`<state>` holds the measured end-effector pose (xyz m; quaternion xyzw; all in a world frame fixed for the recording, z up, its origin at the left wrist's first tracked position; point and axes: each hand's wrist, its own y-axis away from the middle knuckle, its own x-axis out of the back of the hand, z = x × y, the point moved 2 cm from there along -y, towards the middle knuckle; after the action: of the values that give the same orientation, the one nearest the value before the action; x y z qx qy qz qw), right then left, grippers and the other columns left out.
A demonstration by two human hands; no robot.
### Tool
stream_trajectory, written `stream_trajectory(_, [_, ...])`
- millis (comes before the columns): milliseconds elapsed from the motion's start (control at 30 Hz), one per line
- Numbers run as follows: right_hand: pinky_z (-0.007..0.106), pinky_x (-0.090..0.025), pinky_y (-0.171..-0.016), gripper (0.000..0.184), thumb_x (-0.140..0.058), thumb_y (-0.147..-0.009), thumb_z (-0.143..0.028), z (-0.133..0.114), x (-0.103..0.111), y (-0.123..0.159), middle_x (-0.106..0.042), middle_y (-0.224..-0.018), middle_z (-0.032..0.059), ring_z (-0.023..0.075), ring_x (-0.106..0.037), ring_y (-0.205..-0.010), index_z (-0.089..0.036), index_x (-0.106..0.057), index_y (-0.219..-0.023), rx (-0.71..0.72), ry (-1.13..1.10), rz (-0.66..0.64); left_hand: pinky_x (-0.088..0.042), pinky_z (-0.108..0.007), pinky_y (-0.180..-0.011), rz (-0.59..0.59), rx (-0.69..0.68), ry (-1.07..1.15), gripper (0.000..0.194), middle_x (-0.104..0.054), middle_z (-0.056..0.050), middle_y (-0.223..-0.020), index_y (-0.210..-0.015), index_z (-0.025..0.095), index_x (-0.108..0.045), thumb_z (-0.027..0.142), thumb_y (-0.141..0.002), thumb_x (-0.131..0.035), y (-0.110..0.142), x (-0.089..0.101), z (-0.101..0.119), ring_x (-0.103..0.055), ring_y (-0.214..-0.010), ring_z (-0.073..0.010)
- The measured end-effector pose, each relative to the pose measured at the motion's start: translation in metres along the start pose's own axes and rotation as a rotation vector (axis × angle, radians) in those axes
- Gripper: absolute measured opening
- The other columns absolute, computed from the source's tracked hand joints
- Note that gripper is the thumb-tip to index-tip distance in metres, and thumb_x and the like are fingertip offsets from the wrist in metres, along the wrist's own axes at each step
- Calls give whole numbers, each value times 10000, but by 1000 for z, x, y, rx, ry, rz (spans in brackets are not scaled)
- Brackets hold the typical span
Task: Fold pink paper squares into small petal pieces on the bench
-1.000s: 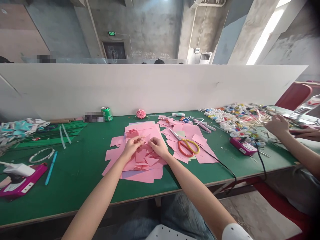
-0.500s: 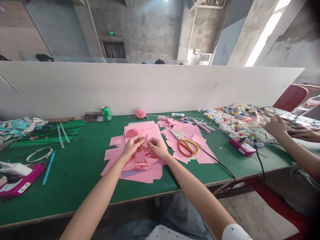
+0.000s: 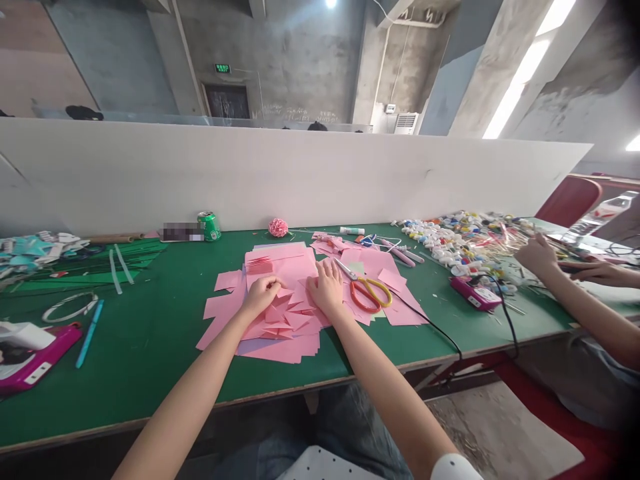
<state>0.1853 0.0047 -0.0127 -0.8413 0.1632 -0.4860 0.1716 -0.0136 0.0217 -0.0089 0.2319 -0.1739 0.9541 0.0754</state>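
A heap of pink paper pieces (image 3: pixel 280 313) lies on the green table (image 3: pixel 150 347) in front of me. My left hand (image 3: pixel 260 295) rests curled on the heap with its fingertips pinched on a folded pink piece (image 3: pixel 287 293). My right hand (image 3: pixel 327 287) lies flat on the pink paper beside it, fingers stretched forward and pressing down. Scissors (image 3: pixel 367 290) with orange and yellow handles lie just right of my right hand.
A pink paper flower (image 3: pixel 278 228), a green can (image 3: pixel 209 226) and a glue stick (image 3: pixel 353 231) stand near the white divider (image 3: pixel 300 173). A co-worker's hands (image 3: pixel 537 257) work at the right among coloured small parts (image 3: pixel 460 237). Magenta devices (image 3: pixel 475 293) (image 3: pixel 30 363) and a blue pen (image 3: pixel 89 333) lie on the table.
My right hand let go of the folded piece and moved forward, flattening onto the paper. My left hand lowered onto the heap. The view shifted slightly.
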Motion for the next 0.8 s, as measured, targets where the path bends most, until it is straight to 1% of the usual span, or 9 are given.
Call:
stream_trajectory(67, [503, -224, -1091, 421, -441, -909, -290, 2, -6, 1, -488, -1407, 183, 330, -340, -1359, -135, -537, -1288, -12, 20, -81, -444, -296, -648, -17, -25, -51, 239, -710, -19, -725, -749, 214, -736, 253, -757, -500, 0, -2, -2, -615, -669, -202])
stream_trajectory(133, [503, -255, -1062, 364, -404, -929, -299, 2, -8, 1, -562, -1316, 181, 322, -419, -1288, -150, -587, -1207, 4, 29, -140, -456, -303, -679, -24, -57, -96, 229, -721, -20, -767, -772, 221, -734, 244, -755, -507, 0, -3, -3, -626, -693, -205])
stream_trajectory(233, [482, -285, -1036, 328, -414, -937, -340, 2, -8, 1, -596, -1255, 164, 310, -448, -1246, -167, -614, -1132, 29, 27, -160, -465, -323, -773, -9, -117, -154, 204, -725, -32, -862, -779, 230, -727, 221, -737, -527, 0, -4, -2, -643, -830, -229])
stream_trajectory(300, [459, -290, -1038, 301, -444, -928, -342, 1, -7, 1, -605, -1232, 151, 302, -445, -1243, -168, -617, -1102, 33, 17, -147, -459, -336, -824, 12, -153, -188, 189, -717, -46, -908, -765, 232, -723, 210, -731, -538, 1, -3, -1, -628, -946, -252])
stream_trajectory(367, [445, -288, -1044, 259, -453, -922, -308, 0, -8, 0, -612, -1207, 148, 300, -437, -1244, -164, -621, -1056, 39, 14, -128, -457, -341, -834, 22, -177, -212, 186, -711, -53, -908, -755, 234, -720, 202, -734, -538, 1, -3, 1, -617, -982, -261])
stream_trajectory(467, [439, -310, -1025, 209, -457, -908, -264, -1, -9, 0, -608, -1182, 162, 310, -443, -1215, -159, -611, -1003, 53, 13, -103, -473, -321, -763, 6, -194, -227, 197, -712, -41, -862, -754, 234, -717, 192, -751, -524, 2, -3, 2, -642, -849, -230])
stream_trajectory(567, [422, -356, -970, 154, -475, -885, -238, -4, -7, 0, -622, -1100, 151, 305, -480, -1128, -170, -591, -959, 64, -35, -74, -476, -305, -715, 15, -196, -230, 201, -698, -47, -894, -791, 224, -720, 205, -772, -520, 3, -3, 3, -640, -777, -206])
stream_trajectory(700, [399, -395, -897, 108, -443, -889, -233, -10, 1, 0, -634, -1006, 110, 269, -514, -1008, -193, -542, -907, 91, -241, 18, -480, -307, -712, 68, -193, -223, 225, -658, -68, -938, -897, 204, -716, 291, -832, -519, 3, -1, 7, -627, -764, -198])
stream_trajectory(800, [362, -427, -819, 94, -443, -890, -277, -13, 6, 1, -628, -988, 79, 235, -545, -938, -212, -509, -901, 35, -454, 61, -484, -303, -728, 76, -202, -207, 260, -662, -70, -939, -936, 203, -707, 371, -866, -521, 4, -2, 11, -631, -786, -199])
